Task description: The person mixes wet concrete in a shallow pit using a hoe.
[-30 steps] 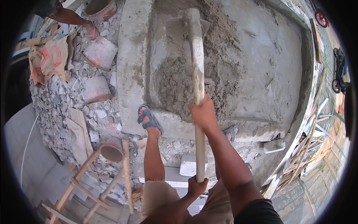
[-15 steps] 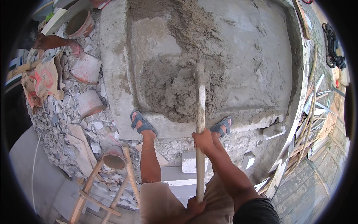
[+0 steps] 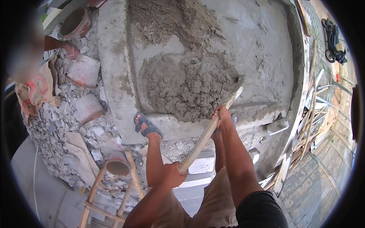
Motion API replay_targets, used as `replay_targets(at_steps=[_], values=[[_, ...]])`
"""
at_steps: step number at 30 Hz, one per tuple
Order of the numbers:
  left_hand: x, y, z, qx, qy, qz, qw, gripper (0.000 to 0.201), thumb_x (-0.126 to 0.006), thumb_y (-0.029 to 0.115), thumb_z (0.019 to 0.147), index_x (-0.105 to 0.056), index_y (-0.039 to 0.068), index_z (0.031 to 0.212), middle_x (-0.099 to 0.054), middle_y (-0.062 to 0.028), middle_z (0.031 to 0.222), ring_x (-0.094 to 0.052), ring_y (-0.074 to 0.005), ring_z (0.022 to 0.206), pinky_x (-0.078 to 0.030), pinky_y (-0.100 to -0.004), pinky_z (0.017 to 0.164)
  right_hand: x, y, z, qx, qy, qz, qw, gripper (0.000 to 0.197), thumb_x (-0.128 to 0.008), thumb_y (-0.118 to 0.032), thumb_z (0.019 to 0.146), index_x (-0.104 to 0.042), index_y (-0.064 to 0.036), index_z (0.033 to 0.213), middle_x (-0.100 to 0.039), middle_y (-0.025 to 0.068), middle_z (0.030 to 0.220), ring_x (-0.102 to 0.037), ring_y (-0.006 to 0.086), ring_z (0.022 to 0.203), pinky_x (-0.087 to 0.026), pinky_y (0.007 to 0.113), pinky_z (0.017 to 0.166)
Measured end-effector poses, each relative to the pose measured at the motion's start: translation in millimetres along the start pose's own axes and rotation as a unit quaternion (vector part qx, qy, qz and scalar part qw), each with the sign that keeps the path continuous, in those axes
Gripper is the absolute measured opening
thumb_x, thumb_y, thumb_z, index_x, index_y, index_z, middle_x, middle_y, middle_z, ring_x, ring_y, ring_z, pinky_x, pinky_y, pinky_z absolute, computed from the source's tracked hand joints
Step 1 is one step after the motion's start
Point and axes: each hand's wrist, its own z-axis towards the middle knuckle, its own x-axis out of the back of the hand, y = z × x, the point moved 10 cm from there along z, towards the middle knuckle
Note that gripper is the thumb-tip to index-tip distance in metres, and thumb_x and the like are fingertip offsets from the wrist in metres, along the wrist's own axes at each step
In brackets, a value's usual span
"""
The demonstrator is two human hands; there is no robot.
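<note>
My left hand is closed round the lower end of a hoe's pale wooden handle, just above my left thigh. Farther up the handle my right hand grips it, over the near edge of the trough. The hoe slants up to the right. Its head lies at the right side of a heap of wet grey mortar, with the blade partly sunk in or smeared by the mix. The heap fills the middle of a shallow concrete trough. My sandalled feet stand on its near rim.
Broken rubble lies at the left, with pails and a torn paper sack. Another person's hand touches a pail there. A wooden frame stands near left. Wooden poles and a motorbike are at the right.
The hoe has swung from upright to slanted, its head moving right and nearer. My left hand has risen leftward with the handle's end; my right hand has moved up and right.
</note>
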Motion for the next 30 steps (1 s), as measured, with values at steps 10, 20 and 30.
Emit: replay_targets(at_steps=[10,20,30], values=[[34,-217,-97,0.029,-0.001,0.016,0.999,0.031,-0.076,0.029,0.064,-0.07,0.007,0.084,-0.068,-0.0193,0.078,-0.067,-0.0374,0.077,-0.054,-0.0444,0.071,-52,145,-197,0.009,0.037,0.065,0.997,0.006,-0.052,0.001,0.079,-0.047,0.0003,0.075,-0.045,0.0093,0.059,-0.048,0.0225,0.046,-0.044,0.038,0.043],[47,-28,-105,0.099,0.047,-0.012,0.994,0.033,-0.071,0.028,0.071,-0.069,0.002,0.093,-0.069,-0.0217,0.08,-0.067,-0.0396,0.078,-0.055,-0.0458,0.072,-65,91,-73,-0.13,-0.041,-0.035,0.99,0.006,-0.051,-0.002,0.079,-0.047,-0.0021,0.073,-0.041,0.0098,0.06,-0.042,0.0224,0.047,-0.044,0.042,0.047],[25,145,65,-0.073,0.047,-0.084,0.993,0.038,-0.069,0.026,0.076,-0.065,-0.003,0.1,-0.067,-0.025,0.082,-0.067,-0.041,0.082,-0.054,-0.0458,0.074,-43,-210,-5,0.134,-0.008,-0.113,0.984,0.011,-0.052,-0.003,0.08,-0.044,-0.0058,0.072,-0.042,0.0039,0.057,-0.039,0.015,0.043,-0.041,0.033,0.04]])
